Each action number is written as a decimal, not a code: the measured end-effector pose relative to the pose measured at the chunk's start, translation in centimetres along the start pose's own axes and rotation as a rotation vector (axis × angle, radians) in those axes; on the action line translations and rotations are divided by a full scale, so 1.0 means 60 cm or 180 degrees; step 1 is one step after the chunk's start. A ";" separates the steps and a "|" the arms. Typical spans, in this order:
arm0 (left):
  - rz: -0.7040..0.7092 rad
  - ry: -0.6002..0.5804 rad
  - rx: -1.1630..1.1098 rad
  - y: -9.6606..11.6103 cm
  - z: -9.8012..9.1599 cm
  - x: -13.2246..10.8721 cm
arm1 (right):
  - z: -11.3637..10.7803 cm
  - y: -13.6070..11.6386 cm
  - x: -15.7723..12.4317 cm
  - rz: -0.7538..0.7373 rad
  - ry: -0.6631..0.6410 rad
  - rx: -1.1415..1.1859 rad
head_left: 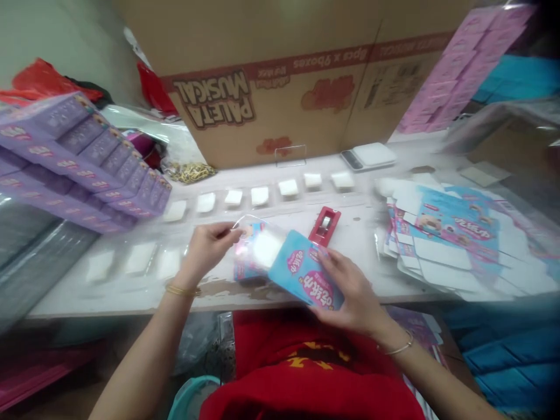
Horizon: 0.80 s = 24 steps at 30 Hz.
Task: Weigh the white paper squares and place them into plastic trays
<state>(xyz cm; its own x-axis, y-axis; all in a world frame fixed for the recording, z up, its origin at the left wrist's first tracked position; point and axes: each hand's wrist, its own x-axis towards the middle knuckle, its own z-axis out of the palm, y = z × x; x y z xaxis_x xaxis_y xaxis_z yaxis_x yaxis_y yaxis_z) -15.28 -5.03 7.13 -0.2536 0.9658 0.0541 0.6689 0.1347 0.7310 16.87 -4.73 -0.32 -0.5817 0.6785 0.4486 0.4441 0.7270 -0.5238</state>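
Observation:
My right hand (354,294) grips a blue and pink printed carton (291,262) tilted over the table's front part. At the carton's left end shows a white packet (268,248) with a clear wrapper around it; how far it sits inside I cannot tell. My left hand (207,251) is closed in a pinch on the edge of that clear wrapper (247,219). Another blue and pink printed piece (245,271) lies on the table just under the packet. A red tape dispenser or similar red holder (324,226) lies behind the carton.
Clear-wrapped white packets (259,196) stand in rows on the table (359,219). Flattened printed cartons (459,233) pile up at right. Purple boxes (87,157) are stacked left, pink boxes (459,70) back right. A big cardboard box (289,116) and a scale (371,156) stand behind.

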 end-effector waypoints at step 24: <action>0.0242 -0.0614 -0.1832 0.075 0.254 -0.071 | -0.002 0.073 -0.006 0.1546 0.0449 0.2769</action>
<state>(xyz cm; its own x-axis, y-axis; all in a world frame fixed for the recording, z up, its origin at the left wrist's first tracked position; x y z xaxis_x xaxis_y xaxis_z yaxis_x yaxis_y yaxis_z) -0.55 -5.15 -0.20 -0.0529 0.9980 0.0358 0.1815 -0.0256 0.9830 19.11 -1.76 -2.71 -0.3588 0.9283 0.0981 -0.0732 0.0768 -0.9944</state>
